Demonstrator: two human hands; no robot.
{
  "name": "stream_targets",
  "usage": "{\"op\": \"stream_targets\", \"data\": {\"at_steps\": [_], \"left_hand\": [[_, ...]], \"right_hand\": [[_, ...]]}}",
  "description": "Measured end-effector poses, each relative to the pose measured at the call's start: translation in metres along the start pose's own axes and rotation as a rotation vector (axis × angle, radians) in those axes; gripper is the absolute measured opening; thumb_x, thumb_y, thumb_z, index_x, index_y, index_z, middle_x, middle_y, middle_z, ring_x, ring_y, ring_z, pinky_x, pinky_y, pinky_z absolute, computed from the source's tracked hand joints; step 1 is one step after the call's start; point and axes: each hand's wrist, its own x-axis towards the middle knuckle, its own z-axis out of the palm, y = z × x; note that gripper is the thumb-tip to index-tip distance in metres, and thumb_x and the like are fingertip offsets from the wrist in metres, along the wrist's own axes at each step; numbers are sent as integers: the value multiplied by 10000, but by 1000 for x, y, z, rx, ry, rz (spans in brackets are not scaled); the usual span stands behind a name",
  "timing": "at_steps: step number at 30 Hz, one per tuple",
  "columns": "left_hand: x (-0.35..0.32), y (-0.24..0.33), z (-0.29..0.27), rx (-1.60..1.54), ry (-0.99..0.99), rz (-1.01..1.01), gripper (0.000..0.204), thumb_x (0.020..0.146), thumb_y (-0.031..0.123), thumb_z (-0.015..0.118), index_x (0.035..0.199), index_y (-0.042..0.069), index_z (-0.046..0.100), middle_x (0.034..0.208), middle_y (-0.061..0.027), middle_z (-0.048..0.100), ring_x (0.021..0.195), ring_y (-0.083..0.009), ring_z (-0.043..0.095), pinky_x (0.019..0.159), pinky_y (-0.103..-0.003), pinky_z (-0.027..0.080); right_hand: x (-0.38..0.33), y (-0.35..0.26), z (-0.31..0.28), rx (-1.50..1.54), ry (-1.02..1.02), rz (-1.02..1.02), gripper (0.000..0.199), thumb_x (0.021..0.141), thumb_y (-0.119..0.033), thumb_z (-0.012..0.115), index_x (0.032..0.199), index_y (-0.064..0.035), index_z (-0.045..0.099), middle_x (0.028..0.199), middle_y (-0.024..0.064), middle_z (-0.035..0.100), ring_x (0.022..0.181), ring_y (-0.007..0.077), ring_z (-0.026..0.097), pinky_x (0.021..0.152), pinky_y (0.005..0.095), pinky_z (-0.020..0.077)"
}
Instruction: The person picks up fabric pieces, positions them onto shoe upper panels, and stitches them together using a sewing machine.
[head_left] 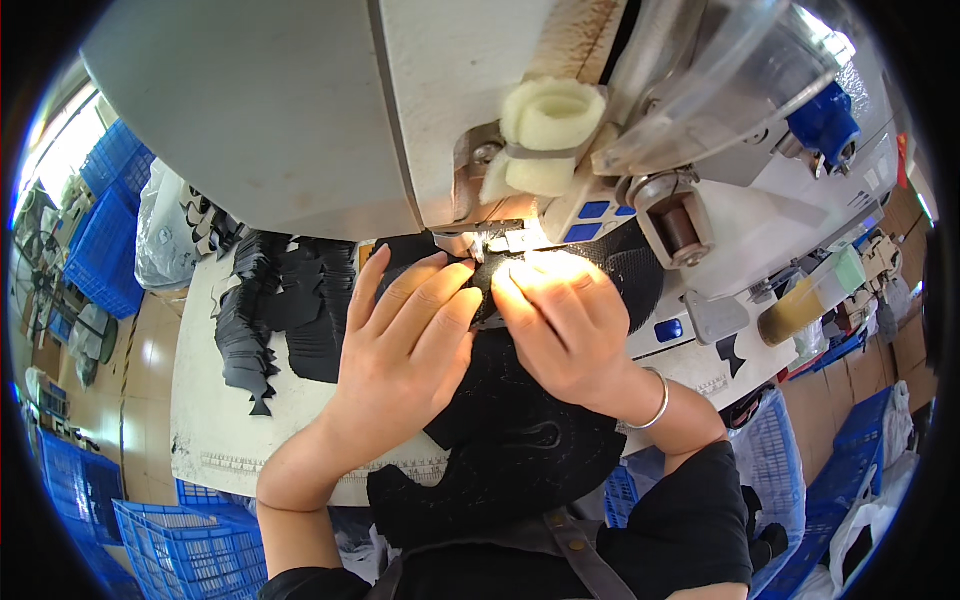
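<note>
Black fabric piece [520, 450], one: lies under the lit head of a sewing machine [260, 120], upper edge at the needle area, lower part draped over the front edge of the worktop [205, 370] toward the person. A pale curved line shows on its surface; number of layers cannot be told.

Right hand [570, 325]: fingers bunched, thumb and fingertips clamped on the fabric just beside the needle area; tips partly washed out by the lamp. Metal bangle [658, 398] at the wrist.

Left hand [405, 330]: fingers bent and slightly apart, foremost tips down near the needle area; whether it pinches the fabric cannot be told.

Progress: judged as under way, the piece being neither released nor clear of the machine. Finished length of seam is hidden by hands and machine head.

Cut black pieces [252, 320], overlapping in rows on the worktop, left of the left hand: apparently a batch; whether done or waiting cannot be told.

Fittings on the machine: pale foam roll [550, 125]; brown thread spool [683, 228]; clear plastic guard [715, 105].

Surroundings: printed ruler strip [228, 462] along the worktop's front; blue crate [185, 550], lower left, on tiled floor [150, 400].
</note>
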Motion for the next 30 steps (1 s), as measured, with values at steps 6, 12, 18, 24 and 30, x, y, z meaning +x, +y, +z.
{"op": "stream_targets", "data": {"at_steps": [6, 12, 18, 24, 30], "left_hand": [[-1, -7, 1, -8, 30, -10, 295, 710, -4, 672, 994, 34, 600, 1092, -82, 649, 1039, -249, 631, 1059, -518, 373], [5, -13, 2, -29, 41, -15, 235, 724, -33, 636, 948, 34, 616, 1126, -81, 674, 1043, -247, 637, 1013, -500, 399], [1, -23, 3, -24, 57, -10, 208, 741, -38, 615, 937, 31, 615, 1155, -61, 680, 1047, -253, 641, 989, -473, 402], [4, -26, 9, -15, 85, 13, 191, 739, -10, 635, 923, 32, 611, 1123, -74, 687, 1027, -254, 646, 931, -433, 426], [8, -23, 13, 157, 250, 129, 247, 695, 42, 700, 938, 22, 660, 977, -62, 656, 934, -241, 646, 830, -374, 490]], "right_hand": [[10, -14, -12, -10, -98, -43, 179, 726, -37, 689, 890, 34, 685, 893, 96, 636, 804, 220, 668, 688, 306, 529], [13, -24, -7, -232, -141, -142, 189, 758, -55, 650, 896, 69, 693, 893, 120, 634, 803, 233, 667, 653, 278, 526], [19, -40, -4, -401, -252, -227, 289, 762, -103, 602, 928, 118, 686, 893, 164, 630, 821, 282, 658, 682, 294, 532], [19, -46, 0, -451, -315, -234, 315, 776, -141, 584, 924, 119, 683, 893, 172, 629, 812, 284, 649, 686, 294, 524], [18, -55, -3, -400, -263, -148, 254, 792, -159, 585, 899, 53, 673, 950, 182, 606, 893, 357, 639, 720, 338, 539]]}}
